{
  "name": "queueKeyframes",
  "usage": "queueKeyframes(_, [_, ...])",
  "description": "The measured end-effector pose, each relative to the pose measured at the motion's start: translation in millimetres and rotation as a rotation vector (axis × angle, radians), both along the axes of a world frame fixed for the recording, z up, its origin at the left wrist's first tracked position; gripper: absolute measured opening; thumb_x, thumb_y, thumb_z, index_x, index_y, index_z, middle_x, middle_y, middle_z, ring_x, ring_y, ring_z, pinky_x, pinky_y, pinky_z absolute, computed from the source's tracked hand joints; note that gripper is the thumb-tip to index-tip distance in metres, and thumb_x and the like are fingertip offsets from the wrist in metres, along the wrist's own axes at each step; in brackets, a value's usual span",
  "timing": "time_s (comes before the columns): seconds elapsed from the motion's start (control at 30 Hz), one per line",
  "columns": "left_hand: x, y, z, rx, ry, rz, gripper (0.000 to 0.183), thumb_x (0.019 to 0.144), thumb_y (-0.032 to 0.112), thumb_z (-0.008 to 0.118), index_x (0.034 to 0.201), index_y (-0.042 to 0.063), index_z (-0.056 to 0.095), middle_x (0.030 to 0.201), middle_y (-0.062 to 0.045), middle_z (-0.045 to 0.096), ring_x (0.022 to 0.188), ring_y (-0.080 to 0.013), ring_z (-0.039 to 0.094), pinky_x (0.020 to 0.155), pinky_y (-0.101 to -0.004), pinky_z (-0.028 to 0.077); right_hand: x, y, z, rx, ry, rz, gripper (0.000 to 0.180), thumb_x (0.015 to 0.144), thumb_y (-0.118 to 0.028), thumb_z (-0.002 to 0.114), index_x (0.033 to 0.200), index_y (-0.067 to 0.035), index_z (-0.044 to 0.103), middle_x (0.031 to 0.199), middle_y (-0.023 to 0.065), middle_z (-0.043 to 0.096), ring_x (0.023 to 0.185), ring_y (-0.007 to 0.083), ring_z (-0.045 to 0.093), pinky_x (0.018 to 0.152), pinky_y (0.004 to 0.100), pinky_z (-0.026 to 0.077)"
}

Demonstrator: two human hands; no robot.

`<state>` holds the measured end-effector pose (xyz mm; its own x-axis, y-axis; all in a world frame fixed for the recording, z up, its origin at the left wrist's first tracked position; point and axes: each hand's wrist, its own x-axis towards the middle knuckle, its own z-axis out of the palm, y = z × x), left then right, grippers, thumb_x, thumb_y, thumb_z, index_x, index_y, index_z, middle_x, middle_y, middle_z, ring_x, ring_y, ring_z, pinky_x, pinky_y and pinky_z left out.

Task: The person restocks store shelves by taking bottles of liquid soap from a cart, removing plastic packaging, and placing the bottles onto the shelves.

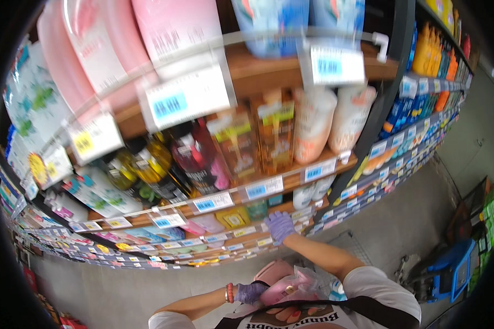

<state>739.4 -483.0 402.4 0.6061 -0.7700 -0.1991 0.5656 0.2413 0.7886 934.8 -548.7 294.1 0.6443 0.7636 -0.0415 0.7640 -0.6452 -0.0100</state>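
Observation:
My left hand (250,293), in a purple glove with a red bead bracelet at the wrist, is closed around the side of a pink bag or pouch (275,290) near my body. Clear plastic (306,279) and a bottle with a blue label (337,288) are beside it. My right hand (280,227), also gloved in purple, reaches to a lower wooden shelf, beside a green pack (257,209) and below white bottles (304,196). Its fingers are partly spread at the shelf's edge; whether it grips anything is not clear. Above stand amber boxed bottles (276,135) and peach-white bottles (315,125).
Price-tag rails (264,187) run along the shelves. Large pink bottles (94,45) and blue packs (271,24) stand on top. A dark upright post (389,90) divides the shelving. A wire basket (350,246) and a blue-framed stool or cart (453,271) are on the floor at right.

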Motion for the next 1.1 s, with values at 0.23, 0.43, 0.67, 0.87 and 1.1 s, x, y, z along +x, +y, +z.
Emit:
queueKeyframes(0.23, [10.6,83.5,31.2,0.452,-0.596,-0.242,0.067,0.067,0.045,0.074,0.116,0.002,0.056,0.113,-0.011,0.059,0.105,-0.0192,0.053,0.089,-0.0345,0.042,-18.8,-46.4,122.2,0.015,0.186,0.105,0.072,0.082,-0.042,0.055,0.138,-0.006,0.027,0.139,0.0181,0.032,0.128,0.037,0.031,0.107,0.0411,0.023])
queueKeyframes(0.43, [20.4,108.3,85.9,0.317,-0.221,-0.068,0.056,0.068,0.02,0.076,0.118,0.004,0.055,0.119,-0.005,0.056,0.107,-0.0148,0.051,0.092,-0.0303,0.04,-100.7,-129.8,266.7,0.772,1.382,0.183,0.07,0.078,-0.029,0.065,0.136,-0.008,0.031,0.131,0.0157,0.041,0.122,0.0238,0.039,0.103,0.0354,0.03])
queueKeyframes(0.67, [43.7,110.5,146.5,0.273,-0.481,-0.04,0.06,0.068,0.023,0.077,0.12,0.003,0.054,0.12,-0.005,0.055,0.109,-0.0151,0.049,0.093,-0.03,0.039,-137.5,-141.8,322.8,1.074,1.558,0.018,0.068,0.079,-0.026,0.066,0.136,-0.008,0.032,0.127,0.0137,0.045,0.119,0.0202,0.041,0.1,0.0327,0.032])
queueKeyframes(0.87, [47.4,110.5,140.4,0.234,-0.495,-0.017,0.063,0.068,0.026,0.077,0.122,0.003,0.052,0.122,-0.005,0.054,0.111,-0.0153,0.048,0.095,-0.0297,0.038,-129.8,-147.4,335.7,0.833,1.231,0.005,0.062,0.082,-0.022,0.064,0.135,-0.009,0.035,0.116,0.0105,0.052,0.11,0.0161,0.048,0.093,0.0296,0.04])
queueKeyframes(1.1, [44.2,86.9,192.9,0.211,-0.608,0.015,0.071,0.068,0.029,0.077,0.126,0.002,0.047,0.126,-0.007,0.05,0.114,-0.017,0.045,0.098,-0.0314,0.035,-44.6,-156.5,501.6,0.282,0.825,0.193,0.058,0.081,-0.028,0.066,0.128,-0.005,0.044,0.113,0.0097,0.058,0.103,0.0179,0.055,0.089,0.0324,0.045])
